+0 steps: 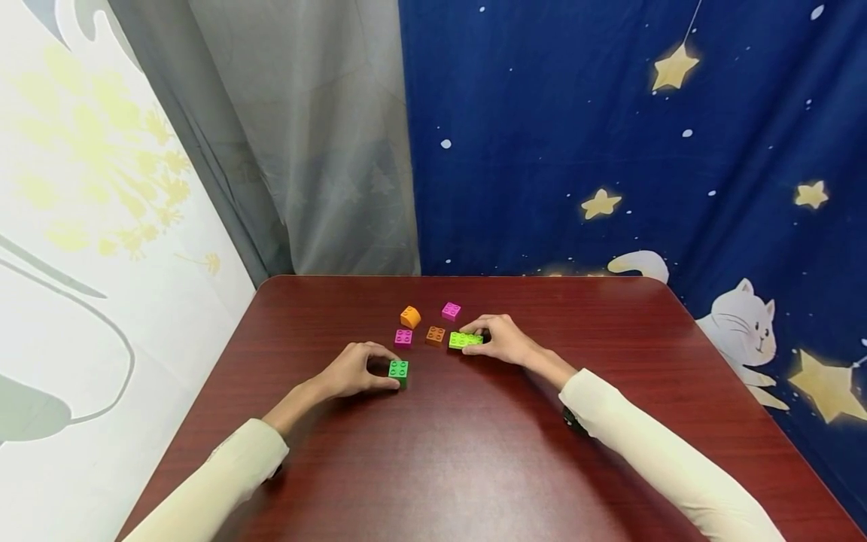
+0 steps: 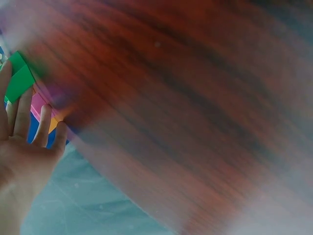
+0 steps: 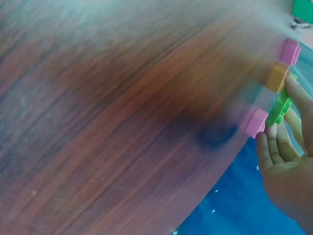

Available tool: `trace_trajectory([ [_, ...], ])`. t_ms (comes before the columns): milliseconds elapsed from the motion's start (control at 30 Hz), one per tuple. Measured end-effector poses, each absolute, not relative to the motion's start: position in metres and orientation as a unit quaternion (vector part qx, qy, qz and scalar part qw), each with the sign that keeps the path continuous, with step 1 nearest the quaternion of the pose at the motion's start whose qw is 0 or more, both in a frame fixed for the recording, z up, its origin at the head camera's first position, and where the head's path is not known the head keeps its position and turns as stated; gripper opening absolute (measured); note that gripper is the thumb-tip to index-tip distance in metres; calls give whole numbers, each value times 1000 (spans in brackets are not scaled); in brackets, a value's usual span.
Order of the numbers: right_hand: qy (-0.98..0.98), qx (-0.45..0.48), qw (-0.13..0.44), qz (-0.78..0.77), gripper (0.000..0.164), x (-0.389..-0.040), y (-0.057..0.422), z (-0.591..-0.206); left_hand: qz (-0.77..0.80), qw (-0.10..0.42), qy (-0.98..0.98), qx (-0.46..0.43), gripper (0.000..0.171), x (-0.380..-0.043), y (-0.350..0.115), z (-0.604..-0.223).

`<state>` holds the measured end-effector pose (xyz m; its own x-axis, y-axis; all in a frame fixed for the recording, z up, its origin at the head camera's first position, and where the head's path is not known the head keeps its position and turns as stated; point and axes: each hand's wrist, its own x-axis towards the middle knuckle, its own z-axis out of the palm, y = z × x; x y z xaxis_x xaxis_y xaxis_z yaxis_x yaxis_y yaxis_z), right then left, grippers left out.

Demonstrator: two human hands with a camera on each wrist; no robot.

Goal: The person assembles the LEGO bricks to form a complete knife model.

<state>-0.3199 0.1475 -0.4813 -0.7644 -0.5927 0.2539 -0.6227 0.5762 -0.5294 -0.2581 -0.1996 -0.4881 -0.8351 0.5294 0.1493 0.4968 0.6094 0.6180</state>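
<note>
Between thumb and fingers, my left hand (image 1: pixel 355 369) pinches a green toy building brick (image 1: pixel 398 370) with studs on top. My right hand (image 1: pixel 503 341) grips a longer lime-green brick (image 1: pixel 464 341) by its right part, thumb in front and fingers behind. In the left wrist view the green brick (image 2: pixel 20 78) sits at the fingertips of the left hand (image 2: pixel 24 152). The right wrist view has the lime-green brick (image 3: pixel 280 105) against the fingers of the right hand (image 3: pixel 288 161).
Several bricks stand farther back: an orange curved one (image 1: pixel 409 317), a brown-orange one (image 1: pixel 436 335), a magenta one (image 1: pixel 403 338) and another magenta brick (image 1: pixel 451 310). All lie on a dark red wooden table (image 1: pixel 460 467). Curtains (image 1: pixel 515 150) hang behind the far edge.
</note>
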Motion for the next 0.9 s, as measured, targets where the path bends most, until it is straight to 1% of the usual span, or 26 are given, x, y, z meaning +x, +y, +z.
trace_trajectory([
  [467,-876,370,16,308,36,-305,117,-466,339,19,893,295,35,-257,-199,-487],
  [900,-855,402,2,328,33,-292,86,-463,337,13,892,301,35,-259,-198,-488],
])
